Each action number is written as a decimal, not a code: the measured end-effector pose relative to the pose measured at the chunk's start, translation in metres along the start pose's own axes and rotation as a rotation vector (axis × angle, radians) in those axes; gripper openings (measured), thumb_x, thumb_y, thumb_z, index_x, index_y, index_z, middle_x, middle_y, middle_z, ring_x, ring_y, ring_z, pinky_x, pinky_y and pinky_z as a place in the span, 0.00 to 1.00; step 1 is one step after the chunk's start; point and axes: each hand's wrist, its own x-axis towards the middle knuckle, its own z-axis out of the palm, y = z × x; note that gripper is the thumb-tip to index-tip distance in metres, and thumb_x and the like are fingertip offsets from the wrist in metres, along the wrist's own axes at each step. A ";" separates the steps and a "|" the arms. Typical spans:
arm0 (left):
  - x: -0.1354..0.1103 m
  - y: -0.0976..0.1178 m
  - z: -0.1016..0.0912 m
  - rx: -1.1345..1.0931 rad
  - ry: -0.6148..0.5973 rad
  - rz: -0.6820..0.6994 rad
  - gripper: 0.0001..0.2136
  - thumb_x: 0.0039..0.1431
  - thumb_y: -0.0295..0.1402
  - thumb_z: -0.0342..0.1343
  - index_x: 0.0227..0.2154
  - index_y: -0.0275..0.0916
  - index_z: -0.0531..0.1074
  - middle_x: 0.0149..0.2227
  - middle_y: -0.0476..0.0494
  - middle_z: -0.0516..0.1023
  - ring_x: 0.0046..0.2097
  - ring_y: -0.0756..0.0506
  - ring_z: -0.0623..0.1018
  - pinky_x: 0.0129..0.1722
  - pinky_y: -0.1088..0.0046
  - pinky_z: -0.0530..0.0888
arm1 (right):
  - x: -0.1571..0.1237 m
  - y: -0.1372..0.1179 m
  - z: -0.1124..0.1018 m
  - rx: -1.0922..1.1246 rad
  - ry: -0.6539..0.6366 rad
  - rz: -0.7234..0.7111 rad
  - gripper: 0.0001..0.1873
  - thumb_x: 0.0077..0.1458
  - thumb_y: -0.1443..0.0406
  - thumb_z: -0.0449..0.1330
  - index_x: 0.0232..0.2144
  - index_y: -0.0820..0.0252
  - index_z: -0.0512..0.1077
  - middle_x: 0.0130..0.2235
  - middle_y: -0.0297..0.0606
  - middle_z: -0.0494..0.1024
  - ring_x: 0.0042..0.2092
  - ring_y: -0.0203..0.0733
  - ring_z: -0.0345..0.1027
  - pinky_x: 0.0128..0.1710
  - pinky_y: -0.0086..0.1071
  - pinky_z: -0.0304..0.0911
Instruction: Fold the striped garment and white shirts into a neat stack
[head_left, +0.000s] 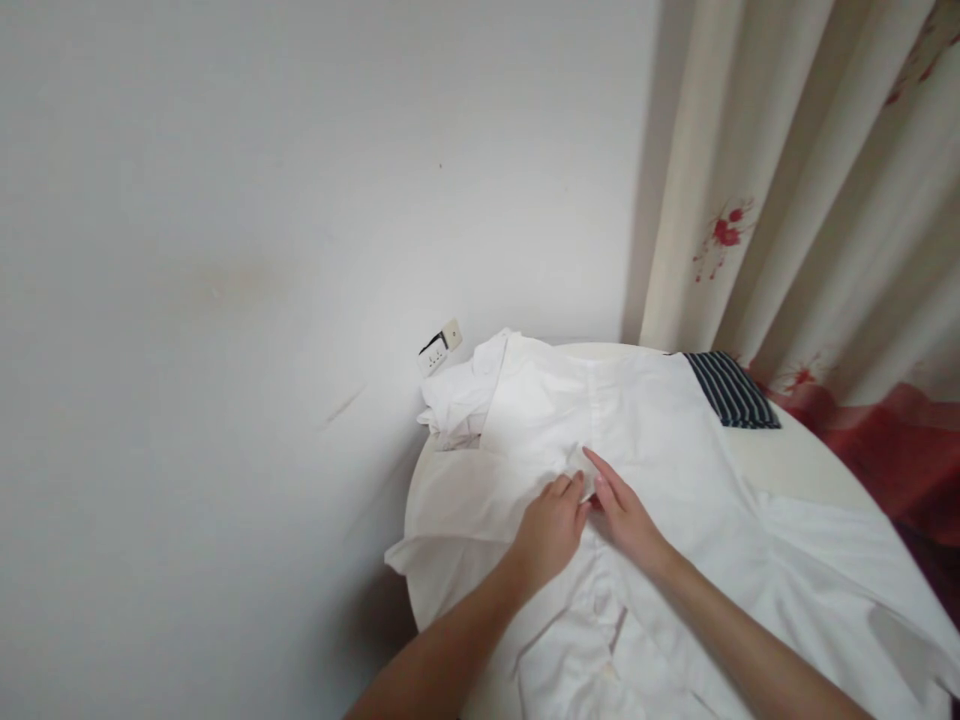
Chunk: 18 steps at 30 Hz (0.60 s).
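Observation:
A white shirt [652, 420] lies spread over a round white table [817, 460], its front seam running down the middle and its lower part bunched in folds. My left hand [551, 525] is closed, with its fingertips curled onto the cloth at this seam. Meeting it from the other side, my right hand [626, 515] pinches the fabric between thumb and fingers, its index finger stretched forward. The fingertips of both hands nearly touch. Whatever small part of the shirt sits between them is hidden.
Crumpled white cloth [461, 395] lies at the table's back left edge, by a wall socket [433, 356]. A dark striped folded cloth [731, 390] rests at the back right. A plain wall [300, 250] stands left, and a flower-patterned curtain [795, 200] hangs right.

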 end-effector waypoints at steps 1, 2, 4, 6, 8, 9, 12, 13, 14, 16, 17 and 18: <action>-0.002 -0.001 0.005 -0.014 -0.007 0.014 0.18 0.69 0.31 0.48 0.61 0.39 0.65 0.52 0.38 0.75 0.52 0.40 0.75 0.53 0.63 0.75 | 0.001 0.002 0.001 -0.040 -0.005 0.010 0.33 0.65 0.45 0.50 0.64 0.54 0.66 0.61 0.44 0.73 0.61 0.50 0.67 0.63 0.47 0.61; -0.004 -0.002 0.008 -0.028 -0.010 0.021 0.17 0.68 0.30 0.50 0.59 0.38 0.67 0.52 0.37 0.75 0.53 0.40 0.75 0.54 0.62 0.74 | 0.002 0.003 0.001 -0.076 -0.013 0.027 0.32 0.64 0.45 0.51 0.61 0.55 0.70 0.60 0.45 0.74 0.61 0.51 0.68 0.63 0.48 0.60; -0.005 -0.005 0.009 -0.057 -0.014 0.031 0.16 0.66 0.29 0.53 0.56 0.39 0.69 0.50 0.37 0.75 0.52 0.39 0.75 0.55 0.60 0.74 | 0.004 0.003 0.002 -0.131 -0.014 0.063 0.30 0.63 0.46 0.52 0.55 0.58 0.76 0.55 0.46 0.78 0.57 0.52 0.71 0.62 0.48 0.62; -0.005 -0.005 0.006 -0.079 0.001 0.050 0.18 0.64 0.30 0.55 0.56 0.40 0.69 0.51 0.37 0.75 0.53 0.37 0.74 0.55 0.57 0.74 | 0.006 -0.002 -0.001 -0.162 0.023 0.080 0.27 0.61 0.48 0.55 0.50 0.60 0.79 0.52 0.47 0.81 0.55 0.53 0.73 0.60 0.48 0.63; -0.004 -0.003 0.000 -0.086 0.058 0.087 0.23 0.63 0.32 0.58 0.61 0.42 0.65 0.54 0.36 0.73 0.55 0.36 0.72 0.56 0.53 0.72 | 0.010 -0.012 -0.010 -0.168 0.101 0.072 0.25 0.60 0.50 0.57 0.48 0.61 0.80 0.51 0.47 0.81 0.54 0.54 0.74 0.60 0.48 0.63; -0.005 -0.001 -0.004 -0.088 0.103 0.108 0.26 0.63 0.33 0.60 0.63 0.43 0.63 0.56 0.36 0.72 0.58 0.35 0.70 0.58 0.51 0.71 | 0.013 -0.017 -0.017 -0.167 0.158 0.063 0.25 0.59 0.51 0.57 0.48 0.61 0.80 0.51 0.47 0.81 0.54 0.54 0.74 0.60 0.48 0.63; -0.009 0.005 -0.016 -0.107 0.249 0.159 0.28 0.63 0.34 0.60 0.64 0.45 0.61 0.60 0.35 0.67 0.62 0.35 0.66 0.62 0.49 0.66 | 0.024 -0.029 -0.047 -0.179 0.380 0.035 0.24 0.57 0.52 0.60 0.48 0.61 0.80 0.50 0.46 0.81 0.54 0.53 0.73 0.60 0.47 0.63; -0.010 0.006 -0.019 -0.116 0.282 0.168 0.26 0.64 0.33 0.59 0.64 0.46 0.61 0.60 0.36 0.67 0.62 0.35 0.66 0.63 0.49 0.65 | 0.028 -0.030 -0.058 -0.181 0.467 0.030 0.25 0.55 0.52 0.61 0.49 0.61 0.79 0.50 0.46 0.81 0.54 0.52 0.73 0.58 0.45 0.65; -0.011 0.008 -0.021 -0.125 0.301 0.175 0.25 0.65 0.33 0.58 0.63 0.46 0.62 0.60 0.36 0.68 0.62 0.36 0.66 0.62 0.50 0.65 | 0.032 -0.029 -0.068 -0.171 0.551 0.030 0.26 0.53 0.53 0.63 0.51 0.61 0.78 0.48 0.46 0.82 0.51 0.51 0.74 0.55 0.44 0.67; -0.013 0.011 -0.024 -0.140 0.305 0.187 0.23 0.65 0.33 0.57 0.62 0.47 0.64 0.58 0.36 0.69 0.61 0.36 0.67 0.62 0.50 0.66 | 0.039 -0.021 -0.086 -0.087 0.681 0.054 0.31 0.49 0.56 0.66 0.54 0.61 0.75 0.41 0.42 0.82 0.41 0.44 0.75 0.44 0.37 0.71; -0.013 0.012 -0.026 -0.142 0.294 0.192 0.22 0.65 0.32 0.57 0.61 0.47 0.65 0.58 0.36 0.69 0.61 0.36 0.68 0.61 0.49 0.67 | 0.042 -0.015 -0.092 -0.019 0.734 0.075 0.33 0.47 0.57 0.67 0.55 0.62 0.73 0.37 0.39 0.81 0.36 0.40 0.74 0.38 0.33 0.70; -0.013 0.012 -0.027 -0.141 0.278 0.195 0.21 0.65 0.32 0.57 0.61 0.46 0.66 0.58 0.37 0.70 0.60 0.36 0.69 0.60 0.49 0.67 | 0.044 -0.008 -0.097 0.053 0.777 0.103 0.35 0.45 0.58 0.68 0.56 0.63 0.72 0.34 0.36 0.80 0.31 0.36 0.71 0.33 0.30 0.68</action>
